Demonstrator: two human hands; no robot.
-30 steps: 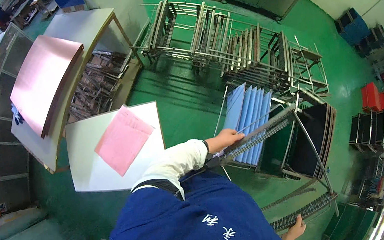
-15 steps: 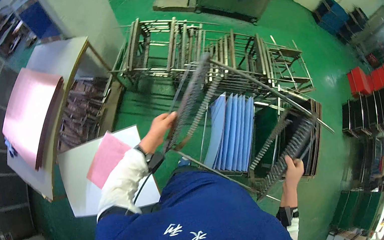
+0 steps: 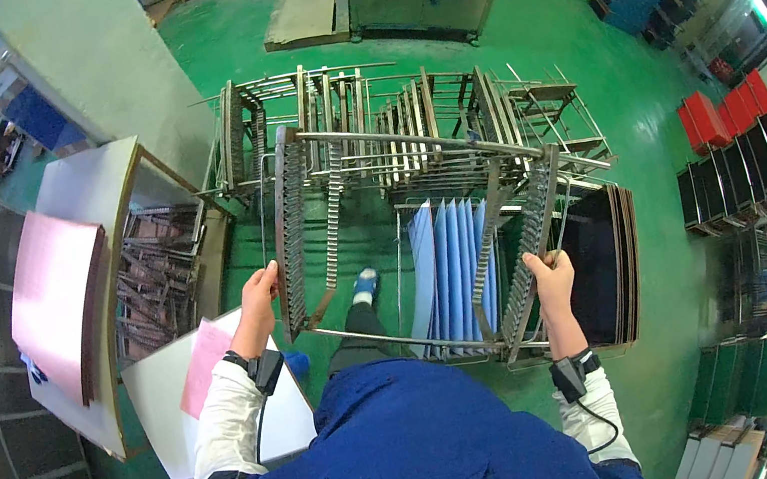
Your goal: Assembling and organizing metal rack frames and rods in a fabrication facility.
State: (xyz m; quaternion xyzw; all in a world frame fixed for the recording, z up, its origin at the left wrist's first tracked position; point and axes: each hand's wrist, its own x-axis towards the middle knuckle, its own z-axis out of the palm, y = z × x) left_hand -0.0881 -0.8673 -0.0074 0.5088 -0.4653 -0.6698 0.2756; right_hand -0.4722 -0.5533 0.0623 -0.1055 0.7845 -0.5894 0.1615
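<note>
A grey metal slotted rack frame, made of two toothed side rails joined by long rods, is held up in front of a person in a blue jacket, above the green floor. Half a second ago the frame was tilted steeply, with one end high by the left hand and the other low by the right; now it hangs more level and spread wide between both hands.

Far left of the frame, a large pink sheet lies on a white-topped table. Nearer the frame, a smaller pink sheet rests on a white board beside the person's left arm.

The left hand, wearing a dark wrist strap, has its fingers wrapped around the frame's left toothed rail. It sat higher and closer to the middle a moment ago.

Below the frame's middle, one blue shoe shows on the floor. Just right of it, a row of pale blue panels stands upright in a rack on the floor, partly behind the frame's right rail.

Beyond the frame, more empty grey metal racks stand clustered together.

The right hand, also strapped at the wrist, grips the lower end of the right toothed rail with its fingers closed around it. It has risen from lower down.

Right of the frame, dark flat panels stand stacked on edge. Farther right are red crates.
</note>
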